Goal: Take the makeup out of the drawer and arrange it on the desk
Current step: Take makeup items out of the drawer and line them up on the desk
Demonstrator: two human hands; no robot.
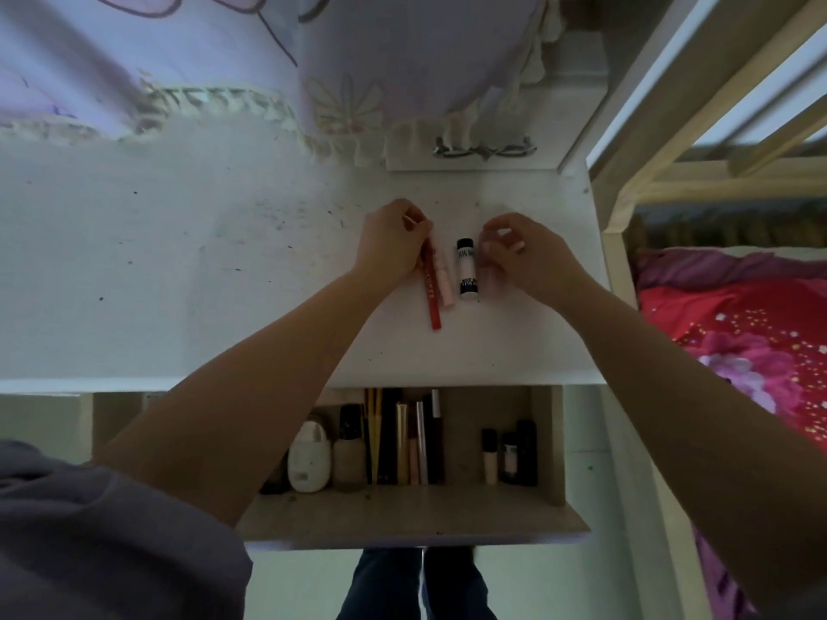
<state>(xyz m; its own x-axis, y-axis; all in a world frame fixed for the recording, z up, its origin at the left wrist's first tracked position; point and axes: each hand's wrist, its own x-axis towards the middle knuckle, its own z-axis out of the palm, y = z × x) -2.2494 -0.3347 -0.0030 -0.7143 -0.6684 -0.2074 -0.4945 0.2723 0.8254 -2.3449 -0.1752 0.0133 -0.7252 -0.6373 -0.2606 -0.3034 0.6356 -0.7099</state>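
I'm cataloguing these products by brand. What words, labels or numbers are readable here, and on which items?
No text is legible.
White tube with black cap: dark print bands, too blurred to read.
Red pencil: lettering along its side, too blurred.
Items in the drawer: too dark and small to read.

Two hands rest on the white desk (179, 270). The left hand (391, 243) touches a red pencil (430, 288) and a pink tube (444, 279). A white bottle (467, 271) lies just beside the right hand (530, 257). Below, the open drawer (402, 516) holds more makeup (402, 440).
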